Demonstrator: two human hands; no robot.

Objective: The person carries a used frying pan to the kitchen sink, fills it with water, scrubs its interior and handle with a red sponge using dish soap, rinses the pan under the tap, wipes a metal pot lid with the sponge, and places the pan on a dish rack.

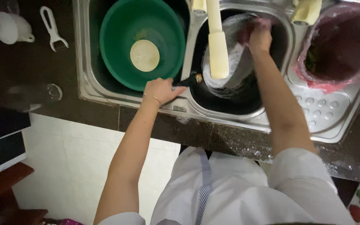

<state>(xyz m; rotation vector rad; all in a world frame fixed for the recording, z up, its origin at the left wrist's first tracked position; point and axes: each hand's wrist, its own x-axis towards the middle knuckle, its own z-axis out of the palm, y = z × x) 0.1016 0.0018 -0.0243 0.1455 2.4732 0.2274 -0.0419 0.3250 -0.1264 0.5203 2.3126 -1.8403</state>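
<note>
Under both hands [160, 89], soapy pan [230, 71].

Pan [230, 71] partly behind faucet [218, 50], right hand [260, 36] blurred, cup [11, 27] cut off

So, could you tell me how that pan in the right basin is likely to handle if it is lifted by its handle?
The pan looks soapy, so probably slippery. The left hand grips only the handle, so it may tip forward. It looks rigid.
</note>
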